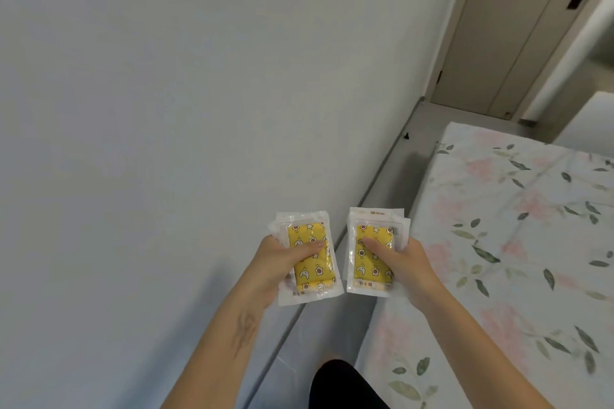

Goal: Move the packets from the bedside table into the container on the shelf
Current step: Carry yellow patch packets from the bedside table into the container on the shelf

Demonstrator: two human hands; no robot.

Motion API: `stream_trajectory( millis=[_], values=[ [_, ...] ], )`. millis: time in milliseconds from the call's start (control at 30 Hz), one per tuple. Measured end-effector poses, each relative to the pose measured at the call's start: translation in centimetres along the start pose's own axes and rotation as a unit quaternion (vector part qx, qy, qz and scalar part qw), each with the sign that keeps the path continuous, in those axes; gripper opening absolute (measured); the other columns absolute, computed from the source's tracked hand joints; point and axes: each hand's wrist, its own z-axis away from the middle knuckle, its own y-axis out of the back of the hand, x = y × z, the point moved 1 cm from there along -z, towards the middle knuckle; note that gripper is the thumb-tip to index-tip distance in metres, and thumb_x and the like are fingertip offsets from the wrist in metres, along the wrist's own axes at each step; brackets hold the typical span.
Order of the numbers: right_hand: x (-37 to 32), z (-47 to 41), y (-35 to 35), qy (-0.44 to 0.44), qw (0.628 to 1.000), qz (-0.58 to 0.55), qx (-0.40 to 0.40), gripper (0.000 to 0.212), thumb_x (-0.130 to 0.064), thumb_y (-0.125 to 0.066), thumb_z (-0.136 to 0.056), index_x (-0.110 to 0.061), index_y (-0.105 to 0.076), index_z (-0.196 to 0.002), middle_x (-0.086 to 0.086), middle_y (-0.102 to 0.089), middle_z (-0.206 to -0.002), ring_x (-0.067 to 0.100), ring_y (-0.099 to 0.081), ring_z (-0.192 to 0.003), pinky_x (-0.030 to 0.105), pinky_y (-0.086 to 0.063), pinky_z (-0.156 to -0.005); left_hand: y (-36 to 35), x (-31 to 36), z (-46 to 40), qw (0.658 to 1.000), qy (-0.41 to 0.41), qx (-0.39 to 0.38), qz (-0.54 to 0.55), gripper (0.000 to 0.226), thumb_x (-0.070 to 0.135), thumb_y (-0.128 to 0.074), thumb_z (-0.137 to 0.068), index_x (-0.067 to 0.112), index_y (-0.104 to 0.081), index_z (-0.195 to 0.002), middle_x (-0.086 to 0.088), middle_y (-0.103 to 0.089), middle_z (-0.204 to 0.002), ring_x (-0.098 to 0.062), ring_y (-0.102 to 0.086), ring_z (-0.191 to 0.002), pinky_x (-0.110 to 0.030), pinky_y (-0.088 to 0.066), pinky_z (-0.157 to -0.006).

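My left hand (277, 264) grips a small stack of clear plastic packets (307, 234) with a yellow patterned pad inside, thumb pressed across the top one. My right hand (403, 264) holds a second stack of the same yellow packets (375, 219), thumb lying over its face. Both stacks sit side by side at waist height, held in front of me over the strip of floor between wall and bed. Neither the bedside table nor the shelf and its container is in view.
A plain white wall (166, 93) fills the left. A bed with a floral sheet (515, 242) runs along the right, leaving a narrow grey floor strip (405, 156). A beige door (518, 26) with a dark handle stands at the far end.
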Motion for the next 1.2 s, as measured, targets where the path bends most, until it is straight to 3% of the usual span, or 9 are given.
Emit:
stream_trajectory(
  millis=[133, 300, 533, 800, 1067, 1200],
  values=[
    [-1.9, -3.3, 1.2, 0.011, 0.999, -0.018, 0.036, 0.015, -0.025, -0.072, -0.083, -0.024, -0.067, -0.097, -0.007, -0.074, -0.082, 0.007, -0.072, -0.065, 0.017, -0.052, -0.049, -1.7, 3.0, -5.2, 0.999, 0.001, -0.04, -0.014, 0.033, 0.015, -0.081, -0.074, 0.009, -0.071, -0.105, -0.009, -0.077, -0.094, -0.027, -0.074, -0.089, -0.049, -0.057, -0.085],
    [-4.5, -10.3, 3.8, 0.009, 0.996, -0.037, 0.085, 0.02, -0.027, -0.074, -0.082, -0.023, -0.067, -0.1, -0.002, -0.075, -0.09, 0.014, -0.074, -0.077, 0.028, -0.059, -0.064, -4.7, 7.5, -13.6, 0.996, 0.002, -0.078, -0.031, 0.031, 0.014, -0.081, -0.074, 0.009, -0.071, -0.103, -0.011, -0.076, -0.096, -0.028, -0.073, -0.088, -0.047, -0.058, -0.083],
    [-10.2, -25.2, 10.5, 0.012, 0.989, -0.05, 0.136, 0.014, -0.028, -0.073, -0.082, -0.026, -0.066, -0.094, -0.004, -0.074, -0.086, 0.013, -0.073, -0.076, 0.026, -0.057, -0.062, -12.1, 15.6, -28.9, 0.993, 0.006, -0.101, -0.058, 0.037, 0.016, -0.081, -0.073, 0.008, -0.07, -0.107, -0.011, -0.076, -0.096, -0.029, -0.072, -0.09, -0.047, -0.058, -0.083],
    [-18.7, -39.6, 19.3, 0.016, 0.986, -0.037, 0.161, 0.019, -0.028, -0.073, -0.082, -0.024, -0.067, -0.099, -0.002, -0.075, -0.089, 0.017, -0.074, -0.08, 0.036, -0.06, -0.073, -22.9, 27.4, -43.6, 0.989, -0.013, -0.128, -0.071, 0.037, 0.019, -0.082, -0.073, 0.012, -0.07, -0.107, -0.011, -0.075, -0.1, -0.029, -0.071, -0.093, -0.051, -0.056, -0.088],
    [-24.7, -53.5, 24.3, 0.027, 0.982, -0.056, 0.175, 0.02, -0.026, -0.073, -0.082, -0.024, -0.067, -0.1, -0.003, -0.076, -0.089, 0.016, -0.074, -0.078, 0.033, -0.06, -0.07, -31.2, 36.2, -56.2, 0.983, -0.018, -0.154, -0.102, 0.026, 0.018, -0.08, -0.076, 0.015, -0.07, -0.1, -0.01, -0.075, -0.098, -0.028, -0.072, -0.09, -0.048, -0.057, -0.087],
    [-27.6, -61.1, 27.1, 0.042, 0.98, -0.069, 0.18, 0.014, -0.025, -0.072, -0.082, -0.026, -0.066, -0.095, -0.008, -0.075, -0.08, 0.011, -0.074, -0.072, 0.023, -0.057, -0.056, -35.5, 39.9, -63.3, 0.981, -0.027, -0.165, -0.1, 0.029, 0.019, -0.081, -0.075, 0.016, -0.07, -0.101, -0.009, -0.075, -0.098, -0.028, -0.072, -0.092, -0.048, -0.057, -0.087]
  ],
)
